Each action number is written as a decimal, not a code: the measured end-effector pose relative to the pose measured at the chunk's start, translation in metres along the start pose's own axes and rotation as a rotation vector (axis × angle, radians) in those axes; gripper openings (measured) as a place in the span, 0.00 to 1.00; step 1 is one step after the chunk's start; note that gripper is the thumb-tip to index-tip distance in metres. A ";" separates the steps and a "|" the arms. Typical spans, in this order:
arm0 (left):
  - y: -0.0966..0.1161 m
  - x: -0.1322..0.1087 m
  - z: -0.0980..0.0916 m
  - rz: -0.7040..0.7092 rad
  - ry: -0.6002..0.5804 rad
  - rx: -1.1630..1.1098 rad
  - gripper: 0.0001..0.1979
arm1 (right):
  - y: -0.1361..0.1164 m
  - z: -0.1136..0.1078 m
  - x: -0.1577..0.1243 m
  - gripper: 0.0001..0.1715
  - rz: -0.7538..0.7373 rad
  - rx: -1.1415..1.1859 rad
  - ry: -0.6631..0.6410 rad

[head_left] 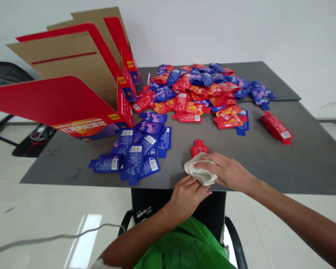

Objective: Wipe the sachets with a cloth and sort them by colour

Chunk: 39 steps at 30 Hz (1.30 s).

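A folded off-white cloth (200,168) is gripped in my right hand (229,172), whose fingers curl over its top. Under the cloth lies a red pouch (198,148) with a spout-shaped end; only its far part shows, the rest is covered. My left hand (188,197) is at the table's front edge, against the near side of the cloth. Its fingers are bent and pressed together, with the tips hidden, so what they hold cannot be made out. To the left lies a loose group of blue pouches (136,158), most with barcodes facing up.
A large heap of red and blue pouches (196,84) covers the back of the grey table (268,164). Red open cartons (100,116) stand at the left with raised flaps. A red pouch stack (276,127) lies at the right. A pen (148,78) lies behind.
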<state>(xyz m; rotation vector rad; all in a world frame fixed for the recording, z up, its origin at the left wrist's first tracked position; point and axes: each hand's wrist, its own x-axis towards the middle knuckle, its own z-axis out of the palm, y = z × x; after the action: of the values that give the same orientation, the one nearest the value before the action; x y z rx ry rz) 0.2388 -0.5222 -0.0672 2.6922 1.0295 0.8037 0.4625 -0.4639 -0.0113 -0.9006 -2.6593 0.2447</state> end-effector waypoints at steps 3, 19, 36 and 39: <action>0.000 0.000 0.000 0.029 0.058 -0.011 0.14 | 0.021 0.011 0.012 0.24 0.066 -0.017 0.041; 0.000 0.002 -0.001 0.001 0.032 -0.008 0.09 | -0.001 -0.006 -0.004 0.25 -0.024 0.036 0.042; -0.001 0.002 -0.002 0.023 0.082 -0.029 0.14 | 0.012 -0.012 0.011 0.26 0.057 -0.026 0.167; -0.001 0.002 -0.003 0.004 0.048 -0.029 0.13 | -0.002 0.003 -0.005 0.23 0.018 0.021 0.063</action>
<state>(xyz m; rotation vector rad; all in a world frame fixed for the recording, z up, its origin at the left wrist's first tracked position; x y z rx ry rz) 0.2381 -0.5205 -0.0643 2.6642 1.0154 0.8811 0.4638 -0.4686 -0.0142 -0.9107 -2.5877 0.2440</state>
